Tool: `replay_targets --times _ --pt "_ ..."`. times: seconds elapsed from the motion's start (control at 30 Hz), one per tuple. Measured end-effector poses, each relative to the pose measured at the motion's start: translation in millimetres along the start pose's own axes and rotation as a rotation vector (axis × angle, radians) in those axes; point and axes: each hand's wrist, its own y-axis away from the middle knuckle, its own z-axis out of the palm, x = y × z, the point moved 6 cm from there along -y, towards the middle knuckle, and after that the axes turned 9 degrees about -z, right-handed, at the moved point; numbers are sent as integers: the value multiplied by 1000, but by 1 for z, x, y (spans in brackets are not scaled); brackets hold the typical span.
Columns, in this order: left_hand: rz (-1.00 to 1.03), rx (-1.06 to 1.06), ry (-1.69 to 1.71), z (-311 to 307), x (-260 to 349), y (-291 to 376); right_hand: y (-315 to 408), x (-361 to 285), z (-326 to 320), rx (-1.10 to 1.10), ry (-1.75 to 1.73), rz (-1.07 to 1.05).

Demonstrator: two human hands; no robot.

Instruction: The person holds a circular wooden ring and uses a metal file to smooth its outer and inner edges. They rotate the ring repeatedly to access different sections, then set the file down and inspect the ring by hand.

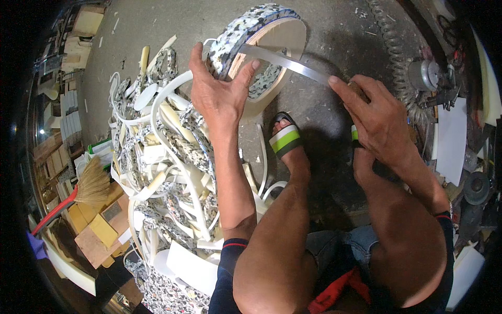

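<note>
My left hand (219, 90) grips the left rim of a ring-shaped plywood frame (255, 39), thumb on the near side and fingers behind. Speckled rebonded foam (231, 35) wraps the outside of this frame, and more of it shows through the opening. In my right hand (380, 114) is a long knife with a thin, flat steel blade (292, 64). My fist mostly covers its handle, and the index finger lies along the blade's base. The blade reaches left across the frame's opening, its far end against the foam edge close to my left thumb. The tip cannot be made out.
A heap of foam offcuts and white strips (168, 157) lies left of my legs. Farther left are a straw broom (93, 182) with a red handle and several wooden boards (98, 239). To the right are a coiled air hose (390, 47), a metal canister (423, 74) and white sheets (451, 141).
</note>
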Motion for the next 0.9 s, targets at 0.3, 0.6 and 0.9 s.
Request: replay_targets --times 0.3,0.6,0.9 --pt "49 133 -48 -2 -12 -1 -22 -4 21 19 -60 -17" --pt "41 101 104 -3 -20 0 -7 2 11 -15 -78 17" --pt "-19 103 105 -7 -23 3 -8 2 17 -17 -83 65"
